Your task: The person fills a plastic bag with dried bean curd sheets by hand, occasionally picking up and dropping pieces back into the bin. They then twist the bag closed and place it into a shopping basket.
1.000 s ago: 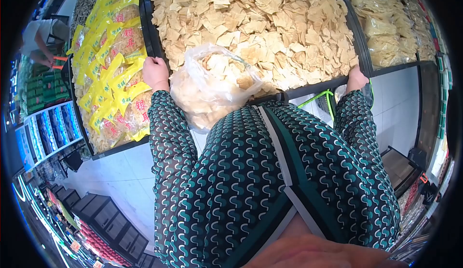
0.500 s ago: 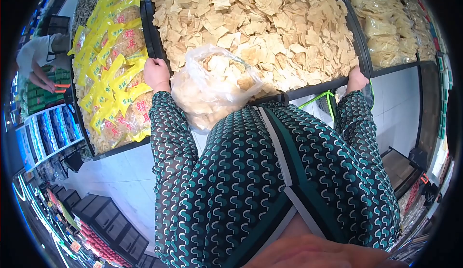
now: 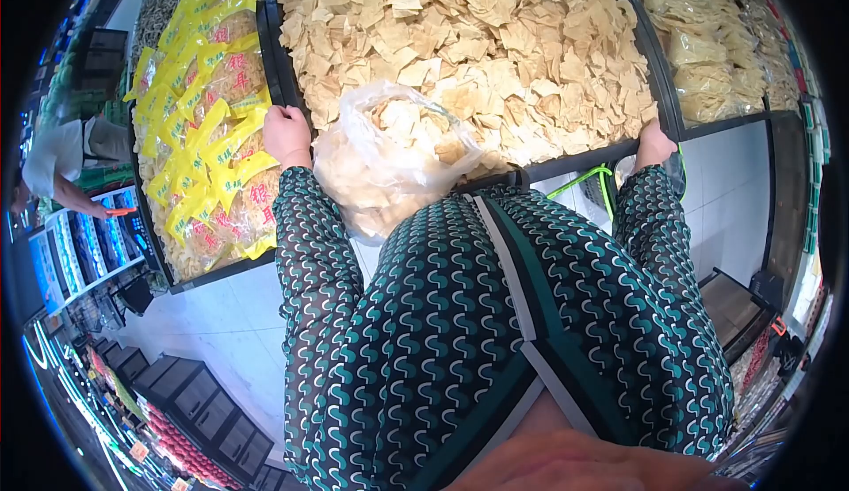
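My left hand (image 3: 287, 136) rests closed at the front edge of the display, beside the black divider (image 3: 281, 67); its fingers curl and what they grip, if anything, is hidden. Just right of it a clear plastic bag (image 3: 354, 159) full of pale dried flakes leans on the bin's front edge. My right hand (image 3: 655, 144) is at the right front corner of the bin, by the black rim (image 3: 575, 162), its fingertips mostly hidden. Between my hands lies a wide heap of pale flakes (image 3: 495, 58).
Yellow-labelled packets (image 3: 212, 137) fill the bin on the left. Clear packs (image 3: 716, 58) lie in the right bin. Another person (image 3: 57, 159) stands at the far left, an arm stretched toward an orange object. Dark crates (image 3: 203, 403) stand on the floor at lower left.
The other person at the far left has moved down in the view, with the arm now lower. My hands and the plastic bag have not visibly moved.
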A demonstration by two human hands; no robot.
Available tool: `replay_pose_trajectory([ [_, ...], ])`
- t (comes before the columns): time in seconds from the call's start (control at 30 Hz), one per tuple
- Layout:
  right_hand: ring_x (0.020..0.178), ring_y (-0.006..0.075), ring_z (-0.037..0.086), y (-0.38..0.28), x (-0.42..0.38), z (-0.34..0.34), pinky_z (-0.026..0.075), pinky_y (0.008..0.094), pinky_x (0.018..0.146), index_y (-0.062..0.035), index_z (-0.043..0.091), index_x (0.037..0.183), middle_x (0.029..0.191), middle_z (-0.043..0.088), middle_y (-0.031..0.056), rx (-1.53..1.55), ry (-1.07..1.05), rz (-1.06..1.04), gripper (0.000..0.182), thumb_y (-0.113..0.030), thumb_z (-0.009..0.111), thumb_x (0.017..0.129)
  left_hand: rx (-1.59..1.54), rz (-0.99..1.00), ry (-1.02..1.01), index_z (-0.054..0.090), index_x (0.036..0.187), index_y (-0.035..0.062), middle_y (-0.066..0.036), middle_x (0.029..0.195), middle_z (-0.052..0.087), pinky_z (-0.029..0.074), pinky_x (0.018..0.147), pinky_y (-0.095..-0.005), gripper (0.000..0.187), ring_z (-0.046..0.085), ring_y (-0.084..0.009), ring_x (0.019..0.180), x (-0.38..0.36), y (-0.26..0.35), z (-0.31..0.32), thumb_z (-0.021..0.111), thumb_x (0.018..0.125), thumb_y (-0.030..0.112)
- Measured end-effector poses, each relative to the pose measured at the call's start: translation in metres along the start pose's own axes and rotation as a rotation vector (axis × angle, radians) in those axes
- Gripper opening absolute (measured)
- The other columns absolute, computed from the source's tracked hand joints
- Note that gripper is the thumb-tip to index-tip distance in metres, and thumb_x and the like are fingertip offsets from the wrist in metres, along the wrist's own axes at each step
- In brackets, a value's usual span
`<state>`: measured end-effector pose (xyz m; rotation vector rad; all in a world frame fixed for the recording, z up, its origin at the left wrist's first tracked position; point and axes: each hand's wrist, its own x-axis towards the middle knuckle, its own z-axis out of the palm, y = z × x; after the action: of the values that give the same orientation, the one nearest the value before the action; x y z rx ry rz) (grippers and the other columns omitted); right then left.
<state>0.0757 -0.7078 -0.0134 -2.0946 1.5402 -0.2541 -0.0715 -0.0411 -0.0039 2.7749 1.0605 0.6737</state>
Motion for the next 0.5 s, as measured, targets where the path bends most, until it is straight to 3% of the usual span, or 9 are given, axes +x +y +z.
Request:
replay_pose_trajectory([
  [0.5,0.120,0.0401,0.054,0.0039,0.0082,0.0064,0.042,0.0413,0.101,0.0121,0.030,0.134,0.130,0.051,0.0313,0.005,0.005,-0.001,0.091,-0.046,0.066,0.075,-0.001,-0.018,-0.019,0.058,0.078,0.0080,-0.013,0.082,0.064,0.049,0.067,-0.0470,0.021,0.062,-0.0351,0.079,0.0005,0.0000,-0.0010,0.059,0.084,0.028],
])
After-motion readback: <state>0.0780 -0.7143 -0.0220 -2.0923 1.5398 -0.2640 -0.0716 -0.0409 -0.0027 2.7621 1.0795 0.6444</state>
